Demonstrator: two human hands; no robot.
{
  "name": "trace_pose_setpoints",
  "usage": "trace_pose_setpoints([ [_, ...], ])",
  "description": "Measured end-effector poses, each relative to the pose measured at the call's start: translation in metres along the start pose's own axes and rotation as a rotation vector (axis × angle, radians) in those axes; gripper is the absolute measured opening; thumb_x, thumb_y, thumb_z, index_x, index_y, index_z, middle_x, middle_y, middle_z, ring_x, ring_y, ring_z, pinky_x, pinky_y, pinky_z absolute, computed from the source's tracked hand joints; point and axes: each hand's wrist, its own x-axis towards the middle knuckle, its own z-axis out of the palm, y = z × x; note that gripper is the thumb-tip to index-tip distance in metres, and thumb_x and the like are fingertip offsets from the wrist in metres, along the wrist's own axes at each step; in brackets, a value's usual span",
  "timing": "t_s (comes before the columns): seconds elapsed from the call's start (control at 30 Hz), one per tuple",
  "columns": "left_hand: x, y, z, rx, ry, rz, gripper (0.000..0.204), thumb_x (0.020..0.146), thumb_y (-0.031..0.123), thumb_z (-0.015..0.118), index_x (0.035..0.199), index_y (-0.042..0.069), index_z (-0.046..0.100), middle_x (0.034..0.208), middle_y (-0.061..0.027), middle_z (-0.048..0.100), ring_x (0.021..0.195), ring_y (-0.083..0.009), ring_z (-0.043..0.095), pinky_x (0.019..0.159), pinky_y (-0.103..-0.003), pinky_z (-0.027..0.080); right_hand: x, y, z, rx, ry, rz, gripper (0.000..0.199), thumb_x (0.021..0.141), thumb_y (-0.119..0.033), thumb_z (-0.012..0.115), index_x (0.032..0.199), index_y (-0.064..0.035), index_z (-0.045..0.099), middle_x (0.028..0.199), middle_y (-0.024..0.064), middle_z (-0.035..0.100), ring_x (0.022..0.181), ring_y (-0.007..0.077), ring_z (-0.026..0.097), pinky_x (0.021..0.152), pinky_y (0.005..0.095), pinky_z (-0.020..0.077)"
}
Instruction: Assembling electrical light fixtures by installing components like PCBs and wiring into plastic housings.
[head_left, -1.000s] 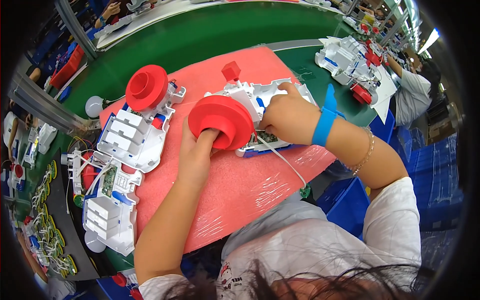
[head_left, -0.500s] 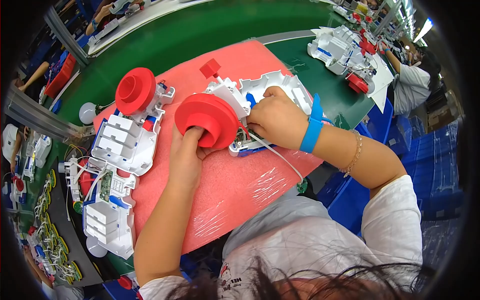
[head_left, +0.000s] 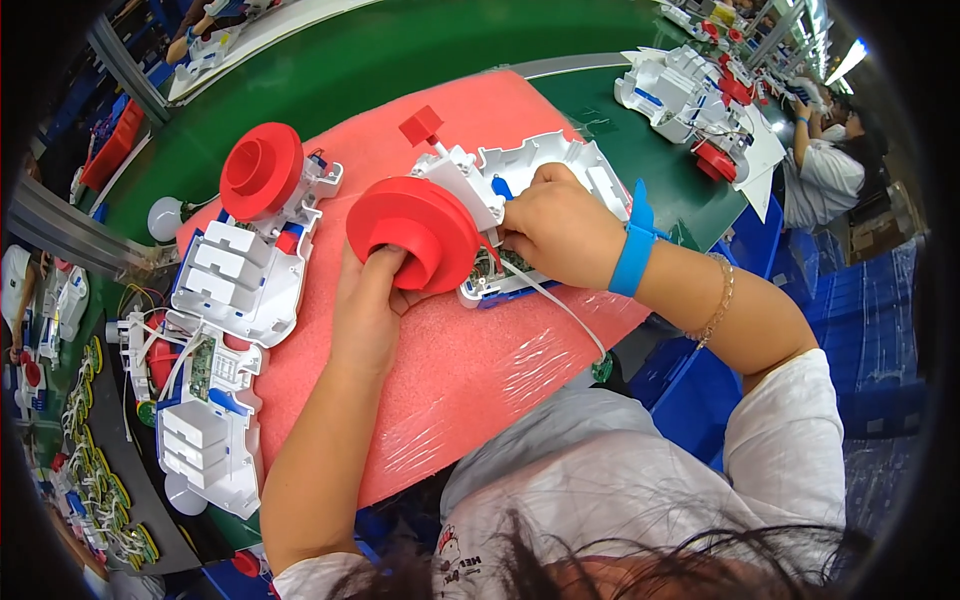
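A red round plastic part (head_left: 425, 215), stepped and hollow, is gripped by my left hand (head_left: 370, 305), its thumb inside the central opening. Joined to it is a white bracket (head_left: 462, 187) topped by a small red block (head_left: 421, 125). Just right of this, my right hand (head_left: 562, 228) is closed, fingertips pressed down by the bracket and the circuit board inside a white plastic housing (head_left: 590, 172). Whatever those fingertips pinch is hidden. From beside them a white cable (head_left: 555, 300) runs across the pink foam sheet (head_left: 480, 390) to a small green round board (head_left: 602, 368).
Left of the foam's middle lie two white housings, one with a red round part (head_left: 262, 172), another (head_left: 205, 440) nearer me. More assemblies (head_left: 690, 100) sit at far right. Several small round boards (head_left: 100, 460) lie on a dark strip. Blue bins (head_left: 690, 390) stand at right; co-workers sit beyond.
My right hand has shifted slightly right, still at the housing. My left hand keeps its grip on the red part. The view has moved a little.
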Motion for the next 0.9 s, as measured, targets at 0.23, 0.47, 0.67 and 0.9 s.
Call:
trace_pose_setpoints([
  [0.23,0.0005,-0.0009,0.0004,0.02,0.009,-0.009,0.042,0.088,0.022,0.045,0.124,0.006,0.035,0.116,-0.0092,0.049,0.1,-0.0195,0.056,0.078,-0.035,0.051,-0.0007,-0.0001,0.001,-0.081,-0.006,-0.024,0.004,0.072,-0.01,0.059,0.073,-0.0064,0.06,0.067,0.0083,0.059,0.07,0.0231,0.056,0.082,0.0351,0.0347],
  [0.47,0.0004,-0.002,0.0,0.023,0.007,-0.008,0.041,0.088,0.023,0.045,0.124,0.006,0.035,0.116,-0.0097,0.049,0.1,-0.0196,0.055,0.079,-0.035,0.051,-0.0029,0.0002,0.0048,-0.131,0.106,-0.11,0.007,0.072,-0.012,0.058,0.076,-0.006,0.056,0.068,0.0079,0.056,0.072,0.0229,0.055,0.081,0.0357,0.0357],
  [0.67,0.0002,-0.0014,0.0009,0.011,-0.002,-0.005,0.04,0.088,0.02,0.043,0.124,0.006,0.036,0.115,-0.0099,0.049,0.101,-0.0198,0.055,0.078,-0.035,0.051,-0.0002,-0.0028,0.0051,-0.151,0.093,-0.064,0.007,0.073,-0.013,0.056,0.075,-0.0063,0.056,0.067,0.0081,0.056,0.071,0.023,0.055,0.079,0.0361,0.0363],
  [0.9,-0.0005,-0.0017,0.0014,0.016,0.02,-0.02,0.039,0.087,0.019,0.042,0.124,0.006,0.036,0.115,-0.0096,0.05,0.1,-0.0199,0.055,0.078,-0.035,0.052,-0.0005,-0.0069,0.005,-0.177,0.072,-0.021,0.006,0.073,-0.012,0.056,0.073,-0.0059,0.056,0.065,0.0086,0.055,0.069,0.0233,0.055,0.078,0.0363,0.0367],
])
